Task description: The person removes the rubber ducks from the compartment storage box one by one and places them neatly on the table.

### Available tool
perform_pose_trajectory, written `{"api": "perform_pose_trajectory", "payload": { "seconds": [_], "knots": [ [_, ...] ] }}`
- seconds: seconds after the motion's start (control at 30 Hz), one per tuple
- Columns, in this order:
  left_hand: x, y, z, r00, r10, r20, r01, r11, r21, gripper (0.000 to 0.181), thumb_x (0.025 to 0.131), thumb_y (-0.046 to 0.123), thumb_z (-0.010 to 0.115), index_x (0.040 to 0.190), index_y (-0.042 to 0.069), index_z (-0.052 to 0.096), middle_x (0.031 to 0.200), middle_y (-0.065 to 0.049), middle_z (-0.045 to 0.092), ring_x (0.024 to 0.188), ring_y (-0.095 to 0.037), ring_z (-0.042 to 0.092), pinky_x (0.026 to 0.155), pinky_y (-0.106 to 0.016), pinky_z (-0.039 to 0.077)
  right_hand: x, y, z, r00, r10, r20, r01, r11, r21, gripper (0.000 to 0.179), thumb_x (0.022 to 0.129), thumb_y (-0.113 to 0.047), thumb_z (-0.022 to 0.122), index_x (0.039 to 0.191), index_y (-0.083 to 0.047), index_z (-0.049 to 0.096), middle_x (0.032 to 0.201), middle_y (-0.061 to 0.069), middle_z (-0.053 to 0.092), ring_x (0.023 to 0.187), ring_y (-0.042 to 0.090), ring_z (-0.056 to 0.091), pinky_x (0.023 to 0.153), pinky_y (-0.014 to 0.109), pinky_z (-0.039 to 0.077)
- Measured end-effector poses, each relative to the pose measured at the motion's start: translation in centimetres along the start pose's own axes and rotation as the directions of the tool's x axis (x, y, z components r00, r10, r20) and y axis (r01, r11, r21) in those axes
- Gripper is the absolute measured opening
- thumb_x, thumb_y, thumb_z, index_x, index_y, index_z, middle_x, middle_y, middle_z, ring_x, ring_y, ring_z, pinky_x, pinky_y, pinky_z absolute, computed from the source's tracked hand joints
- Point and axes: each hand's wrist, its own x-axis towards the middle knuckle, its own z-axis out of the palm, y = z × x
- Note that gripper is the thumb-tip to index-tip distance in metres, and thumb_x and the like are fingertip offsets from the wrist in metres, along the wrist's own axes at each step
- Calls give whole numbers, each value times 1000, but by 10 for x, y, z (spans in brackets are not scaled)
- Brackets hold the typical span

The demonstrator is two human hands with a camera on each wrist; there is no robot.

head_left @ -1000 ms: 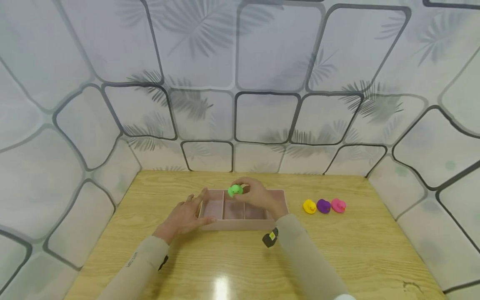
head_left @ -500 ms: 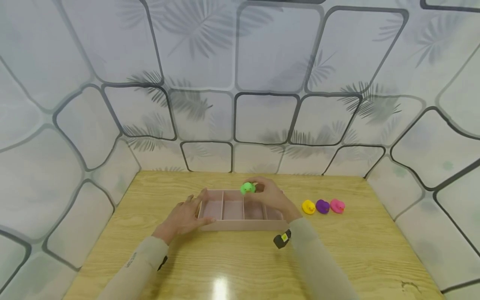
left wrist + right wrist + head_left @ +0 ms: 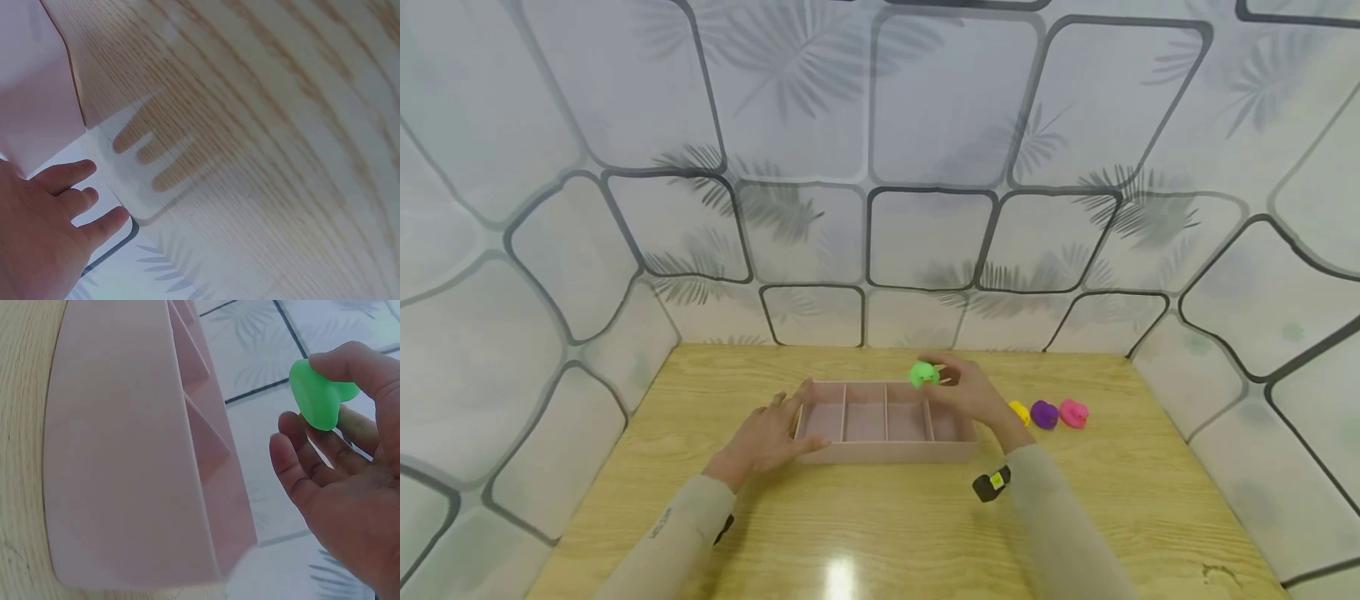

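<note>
A pink box (image 3: 887, 452), split by dividers into several compartments in a row, lies on the wooden table. My left hand (image 3: 767, 433) rests at its left end, the thumb by the front rim and the index finger at the back corner. In the left wrist view, its other fingers (image 3: 103, 228) are spread. Between thumb and fingertips, my right hand (image 3: 973, 393) pinches a bright green rubber duck (image 3: 923, 374) above the box's right half, near the back rim. The right wrist view shows the green duck (image 3: 315, 400) above the box's rim, with the lower fingers loosely bent.
On the table (image 3: 880, 517), right of the box, a yellow rubber duck (image 3: 1020, 412), a purple one (image 3: 1044, 414) and a pink one (image 3: 1073, 413) stand in a row. My right hand partly covers the yellow duck. A patterned wall covering (image 3: 917, 242) rises behind the table and at both sides.
My right hand has carried the green duck rightward along the box, from above the second compartment to about the divider before the rightmost one. The left hand and box stay put.
</note>
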Motion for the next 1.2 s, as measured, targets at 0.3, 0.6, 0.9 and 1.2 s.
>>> {"api": "perform_pose_trajectory", "payload": {
  "seconds": [0.3, 0.6, 0.9, 1.2],
  "knots": [
    [0, 0, 1, 1000, 2, -2, -2, 1000, 1, 106, 95, 73, 60, 171, 16, 13, 143, -23, 65, 152, -53, 37, 117, -70, 38, -15, 16, -22, 996, 26, -81, -26, 1000, -5, 55, 96, -13, 74, 149, -5, 59, 141, 23, 64, 111, 35, 68, 86, 29, 58],
    [0, -1, 1, 1000, -3, -1, 3, 1000, 3, 106, 96, 71, 61, 171, 15, 13, 137, -21, 70, 152, -52, 38, 117, -70, 38, -31, 29, -48, 990, 58, -131, -70, 994, -88, 54, 99, -19, 73, 150, -7, 58, 146, 23, 61, 117, 39, 65, 91, 33, 58],
    [1, 1, 0, 1000, -5, 9, 5, 1000, 1, 105, 96, 68, 62, 171, 15, 12, 140, -20, 68, 152, -52, 37, 117, -70, 38, -47, 39, -71, 979, 59, -196, -89, 985, -150, 53, 100, -18, 73, 150, -7, 58, 148, 22, 61, 116, 32, 65, 92, 32, 57],
    [1, 0, 0, 1000, -2, 11, 1, 1000, 4, 105, 97, 68, 62, 172, 15, 11, 117, -17, 77, 151, -53, 38, 117, -70, 38, -64, 38, -92, 966, 117, -229, -152, 978, -141, 56, 102, -20, 71, 153, -6, 55, 144, 25, 62, 118, 35, 64, 86, 25, 57]
  ]
}}
